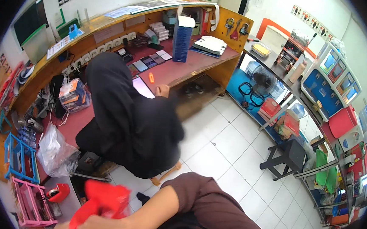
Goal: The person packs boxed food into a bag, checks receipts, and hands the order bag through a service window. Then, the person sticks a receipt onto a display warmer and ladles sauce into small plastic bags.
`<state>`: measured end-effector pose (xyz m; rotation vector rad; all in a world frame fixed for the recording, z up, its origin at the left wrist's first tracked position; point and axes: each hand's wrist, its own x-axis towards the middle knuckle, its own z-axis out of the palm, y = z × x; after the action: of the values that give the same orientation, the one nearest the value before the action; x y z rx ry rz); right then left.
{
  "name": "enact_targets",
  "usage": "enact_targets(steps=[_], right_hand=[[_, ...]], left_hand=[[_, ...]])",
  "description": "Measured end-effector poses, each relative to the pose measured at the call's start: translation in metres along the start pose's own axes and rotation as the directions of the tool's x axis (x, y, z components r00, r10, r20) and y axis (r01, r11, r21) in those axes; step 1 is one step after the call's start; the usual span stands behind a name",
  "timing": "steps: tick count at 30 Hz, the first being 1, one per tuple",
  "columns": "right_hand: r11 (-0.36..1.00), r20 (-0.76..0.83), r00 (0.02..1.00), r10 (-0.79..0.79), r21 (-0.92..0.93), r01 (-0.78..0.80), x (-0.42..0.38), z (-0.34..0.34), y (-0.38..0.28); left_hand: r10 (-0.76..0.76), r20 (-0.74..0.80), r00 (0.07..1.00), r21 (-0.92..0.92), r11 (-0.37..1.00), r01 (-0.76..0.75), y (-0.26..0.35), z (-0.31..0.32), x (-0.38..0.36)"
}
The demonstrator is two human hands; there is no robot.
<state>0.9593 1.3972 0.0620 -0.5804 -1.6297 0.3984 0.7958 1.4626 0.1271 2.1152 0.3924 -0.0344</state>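
My right hand (99,227) is at the lower left edge, at the end of a bare forearm that comes out of a brown sleeve. It is closed on a bright red crumpled cloth (107,198), blurred, which could also be thin plastic. Its fingers are partly cut off by the frame. Close by are a red tape dispenser (60,192) and a pink plastic rack (32,204). My left hand does not show.
A person in black (132,115) sits at the red-topped counter (195,66), a hand near a tablet (143,87). A blue rack (20,158) and a clear plastic bag (55,150) lie left. A black stool (284,157) stands right on white tiles, before a shelf with a fan (263,80).
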Motion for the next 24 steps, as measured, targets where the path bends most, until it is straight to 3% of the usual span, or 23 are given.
enact_targets(steps=[3, 5, 6, 8, 9, 10, 12, 14, 16, 18, 19, 20, 21, 22, 23, 24], right_hand=[[0.945, -0.022, 0.999, 0.024, -0.327, -0.030, -0.012, -0.061, -0.054], [0.796, -0.007, 0.993, 0.119, -0.598, -0.100, -0.022, -0.112, -0.071], [0.688, 0.027, 0.966, 0.256, -0.708, -0.163, -0.029, -0.140, -0.080], [0.540, -0.127, 0.926, 0.355, -0.781, -0.314, -0.036, -0.204, -0.088], [0.505, -0.203, 0.932, 0.300, -0.795, -0.336, -0.042, -0.235, -0.088], [0.473, -0.271, 0.931, 0.245, -0.804, -0.359, -0.051, -0.265, -0.085], [0.464, -0.381, 0.907, 0.181, -0.780, -0.420, -0.073, -0.327, -0.076], [0.537, -0.515, 0.810, 0.280, -0.615, -0.577, -0.103, -0.378, -0.073], [0.683, -0.563, 0.699, 0.442, -0.293, -0.668, -0.145, -0.430, -0.053], [0.808, -0.707, 0.537, 0.460, 0.082, -0.584, -0.171, -0.473, -0.031], [0.815, -0.689, 0.614, 0.386, -0.057, -0.577, -0.190, -0.498, -0.020], [0.691, -0.680, 0.619, 0.393, -0.227, -0.687, -0.204, -0.520, -0.010], [0.446, -0.597, 0.564, 0.571, -0.351, -0.823, -0.224, -0.545, 0.004], [0.391, -0.614, 0.620, 0.488, -0.481, -0.784, -0.234, -0.564, 0.024], [0.389, -0.690, 0.571, 0.445, -0.425, -0.817, -0.258, -0.582, 0.053], [0.609, -0.862, 0.465, 0.203, -0.261, -0.749, -0.239, -0.593, 0.062]], left_hand=[[0.122, 0.064, 0.990, -0.062, 0.991, -0.118, 0.035, 0.027, 0.093], [0.187, 0.087, 0.979, -0.109, 0.978, -0.177, 0.054, 0.044, 0.157], [0.214, 0.093, 0.972, -0.135, 0.970, -0.201, 0.061, 0.053, 0.187], [0.255, 0.092, 0.963, -0.185, 0.954, -0.235, 0.076, 0.073, 0.243], [0.283, 0.081, 0.956, -0.212, 0.942, -0.261, 0.082, 0.084, 0.271], [0.305, 0.068, 0.950, -0.238, 0.930, -0.281, 0.088, 0.096, 0.300], [0.510, -0.036, 0.859, -0.288, 0.818, -0.498, 0.098, 0.120, 0.364], [0.568, -0.024, 0.823, -0.331, 0.772, -0.543, 0.118, 0.146, 0.423], [0.600, -0.038, 0.799, -0.412, 0.719, -0.560, 0.138, 0.171, 0.481], [0.622, 0.043, 0.782, -0.325, 0.749, -0.578, 0.150, 0.186, 0.544], [0.641, 0.065, 0.765, -0.333, 0.736, -0.589, 0.155, 0.188, 0.581], [0.608, 0.156, 0.778, -0.465, 0.741, -0.485, 0.158, 0.188, 0.621], [0.605, 0.164, 0.779, -0.512, 0.727, -0.457, 0.167, 0.186, 0.655], [0.579, 0.243, 0.778, -0.594, 0.723, -0.353, 0.172, 0.188, 0.689], [0.580, 0.275, 0.767, -0.544, 0.751, -0.373, 0.186, 0.189, 0.712], [0.683, 0.290, 0.670, -0.544, 0.694, -0.472, 0.207, 0.187, 0.730]])
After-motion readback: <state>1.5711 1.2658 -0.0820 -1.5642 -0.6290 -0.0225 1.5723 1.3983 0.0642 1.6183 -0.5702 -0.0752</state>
